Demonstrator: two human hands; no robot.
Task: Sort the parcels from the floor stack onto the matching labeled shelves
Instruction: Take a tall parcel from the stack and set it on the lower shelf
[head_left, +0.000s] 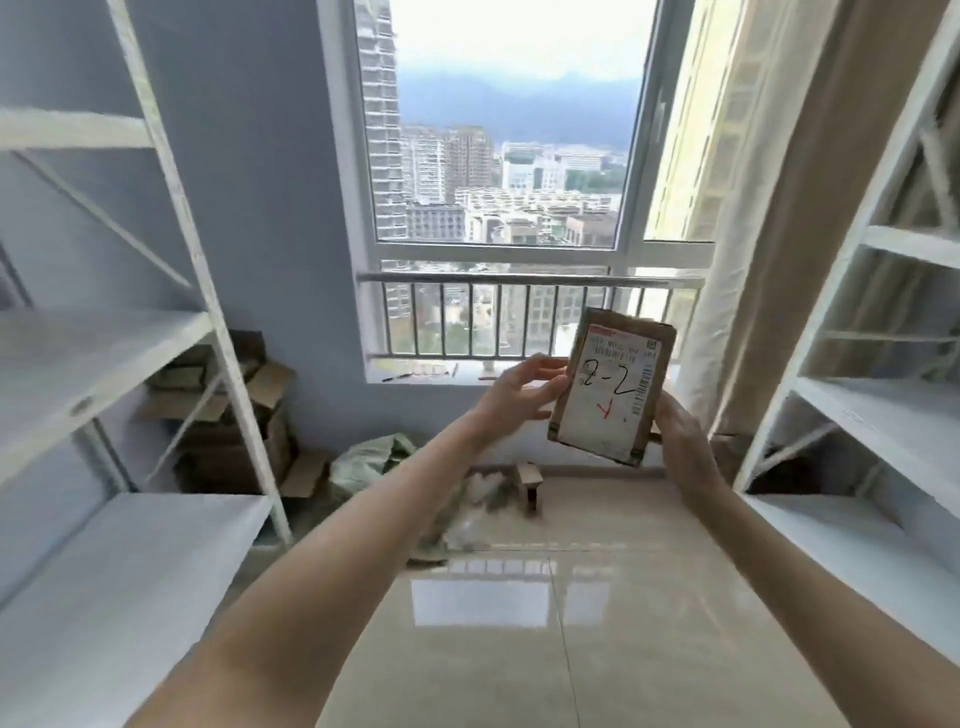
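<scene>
I hold the parcel (610, 387) marked "2-2" up before the window (498, 135): my left hand (519, 397) and right hand (680, 441) both grip its edges.

2 hands (511, 397), 1 parcel (613, 387), 2 shelf units (223, 332)

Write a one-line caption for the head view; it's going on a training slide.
Both hands, left hand and right hand, hold up a cardboard parcel marked "2-2" between white shelving units.

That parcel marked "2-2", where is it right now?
In the head view the parcel is held up right of centre, between the left hand and right hand, before the window railing.
</scene>
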